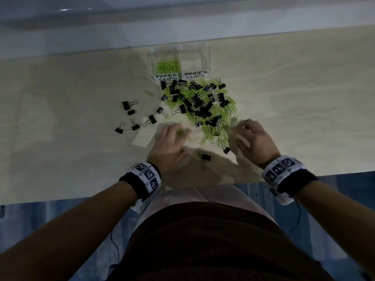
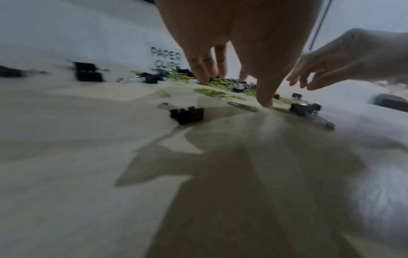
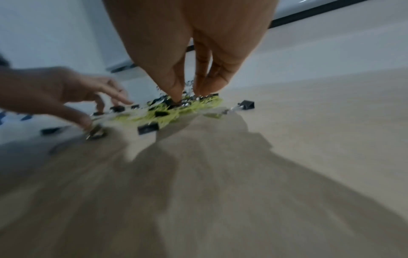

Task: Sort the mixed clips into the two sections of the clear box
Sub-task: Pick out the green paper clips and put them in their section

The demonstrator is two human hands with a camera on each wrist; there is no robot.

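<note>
The clear box [image 1: 207,57] stands at the table's far middle. Its left section, labelled PAPER CLIPS [image 1: 166,77], holds green paper clips [image 1: 167,66]; nothing shows in the right one, labelled BINDER CLIPS [image 1: 196,74]. In front of the box lies a mixed pile [image 1: 203,102] of green paper clips and black binder clips. My left hand [image 1: 178,132] is at the pile's near left corner, its fingers spread flat over a few paper clips [image 2: 209,92]. My right hand [image 1: 240,128] hovers at the near right edge; its fingertips [image 3: 202,90] point down at the pile and hold nothing that I can see.
Several loose binder clips [image 1: 127,105] lie scattered left of the pile. One binder clip [image 1: 206,157] sits between my wrists and another [image 1: 226,150] near my right palm. The table's front edge [image 1: 81,196] runs close behind my wrists.
</note>
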